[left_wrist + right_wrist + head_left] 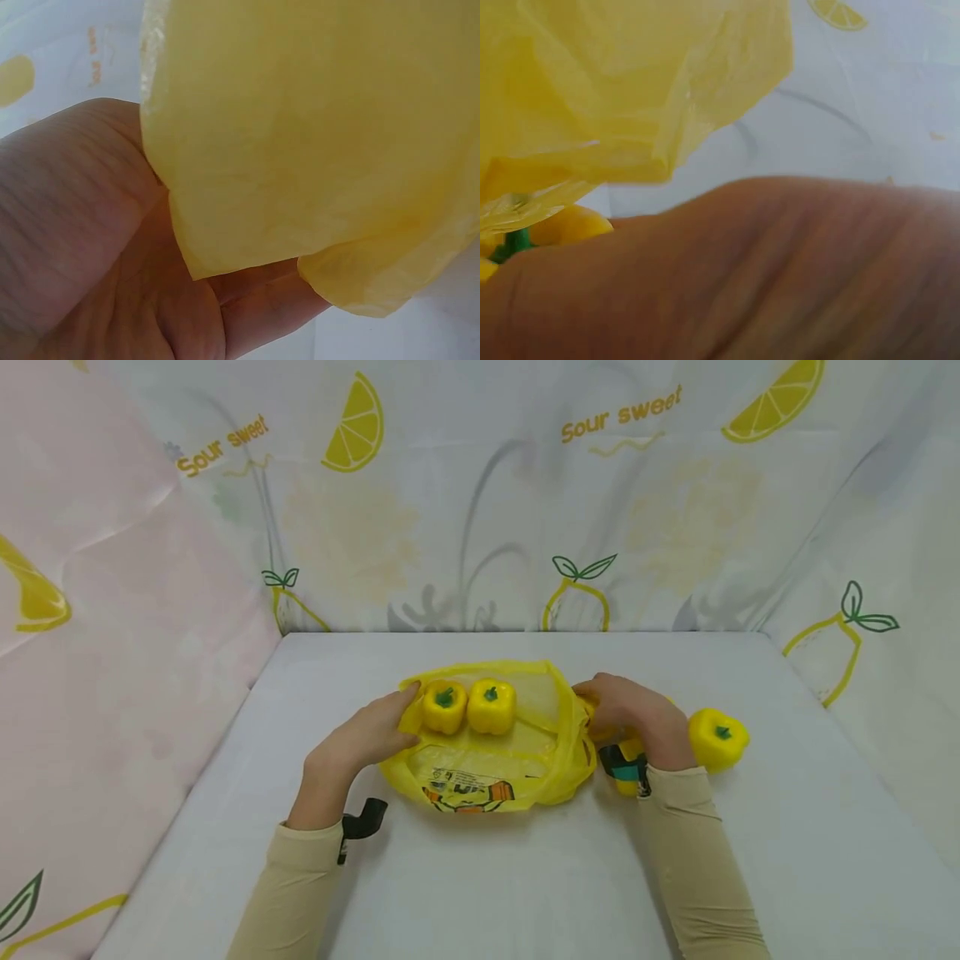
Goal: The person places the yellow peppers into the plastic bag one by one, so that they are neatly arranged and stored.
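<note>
A thin yellow plastic bag [536,777] spreads over the middle of the white table, its mouth wide. Two yellow bell peppers, one on the left [444,708] and one on the right [492,707], sit side by side within its rim, green stems up. My left hand [375,722] grips the bag's left edge; in the left wrist view a sheet of the plastic [300,135] covers most of the fingers. At the opposite side, my right hand [626,702] holds the bag's right edge, its fingertips mostly hidden by plastic.
Another yellow bell pepper [718,739] stands on the table [810,827], right of my right wrist. More yellow shows beneath that wrist, partly covered by its black camera [626,764]. Lemon-printed cloth [480,510] lines the back and sides.
</note>
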`<action>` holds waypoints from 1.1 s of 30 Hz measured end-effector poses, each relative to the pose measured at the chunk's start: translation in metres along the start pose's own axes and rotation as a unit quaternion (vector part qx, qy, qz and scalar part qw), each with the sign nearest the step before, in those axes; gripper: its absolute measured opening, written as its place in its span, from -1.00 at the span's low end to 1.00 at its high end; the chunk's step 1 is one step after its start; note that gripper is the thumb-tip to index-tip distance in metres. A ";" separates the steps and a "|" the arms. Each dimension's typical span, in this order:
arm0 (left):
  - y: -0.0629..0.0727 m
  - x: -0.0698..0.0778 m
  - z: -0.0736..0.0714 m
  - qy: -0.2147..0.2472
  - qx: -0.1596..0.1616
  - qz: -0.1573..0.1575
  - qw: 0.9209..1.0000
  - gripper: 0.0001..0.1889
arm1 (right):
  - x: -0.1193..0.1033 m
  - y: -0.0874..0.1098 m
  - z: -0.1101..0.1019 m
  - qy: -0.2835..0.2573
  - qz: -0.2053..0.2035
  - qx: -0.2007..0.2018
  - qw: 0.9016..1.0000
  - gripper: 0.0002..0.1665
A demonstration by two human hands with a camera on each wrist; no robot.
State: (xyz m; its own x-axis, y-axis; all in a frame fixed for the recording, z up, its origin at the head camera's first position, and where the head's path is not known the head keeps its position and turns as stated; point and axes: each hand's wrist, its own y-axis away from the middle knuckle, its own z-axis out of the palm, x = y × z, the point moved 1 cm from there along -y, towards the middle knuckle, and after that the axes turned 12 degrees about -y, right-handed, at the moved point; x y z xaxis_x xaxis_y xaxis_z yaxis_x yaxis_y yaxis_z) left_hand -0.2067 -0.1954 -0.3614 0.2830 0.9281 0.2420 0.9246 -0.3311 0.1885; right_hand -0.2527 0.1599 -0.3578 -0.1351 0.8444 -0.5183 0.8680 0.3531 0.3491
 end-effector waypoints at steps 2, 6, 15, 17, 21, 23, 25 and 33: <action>0.000 0.000 0.000 0.000 0.001 0.002 1.000 -0.14 | 0.000 0.003 0.000 0.020 0.012 -0.011 1.000 -0.20; -0.001 0.000 0.000 0.001 0.004 0.005 1.000 -0.14 | 0.003 0.007 -0.002 0.014 0.039 -0.020 0.999 -0.21; -0.001 0.000 0.000 0.002 -0.012 -0.004 1.000 -0.13 | 0.008 0.007 -0.009 -0.046 0.018 0.039 0.998 -0.31; -0.001 -0.001 0.000 0.002 -0.013 -0.004 1.000 -0.14 | 0.009 0.006 -0.011 -0.051 -0.006 0.064 0.997 -0.31; -0.001 -0.001 0.001 -0.001 -0.012 -0.002 1.000 -0.14 | 0.012 0.004 -0.018 -0.075 -0.046 0.106 0.990 -0.28; -0.001 -0.002 0.001 -0.001 -0.010 0.000 1.000 -0.14 | 0.012 0.006 -0.022 -0.095 -0.059 0.124 0.986 -0.21; -0.001 -0.002 0.002 -0.002 -0.008 0.001 1.000 -0.15 | 0.009 0.009 -0.025 -0.113 -0.072 0.143 0.981 -0.14; -0.002 -0.001 0.003 0.004 0.007 0.006 1.000 -0.15 | -0.016 0.032 -0.031 -0.189 -0.158 0.191 0.950 -0.15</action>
State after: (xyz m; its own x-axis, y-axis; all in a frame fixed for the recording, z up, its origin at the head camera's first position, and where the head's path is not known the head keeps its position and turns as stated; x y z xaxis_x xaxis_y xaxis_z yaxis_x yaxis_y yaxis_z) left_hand -0.2085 -0.1950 -0.3648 0.2921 0.9227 0.2516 0.9245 -0.3398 0.1728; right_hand -0.2373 0.1702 -0.3140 -0.2995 0.4896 -0.8189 0.9323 0.3328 -0.1420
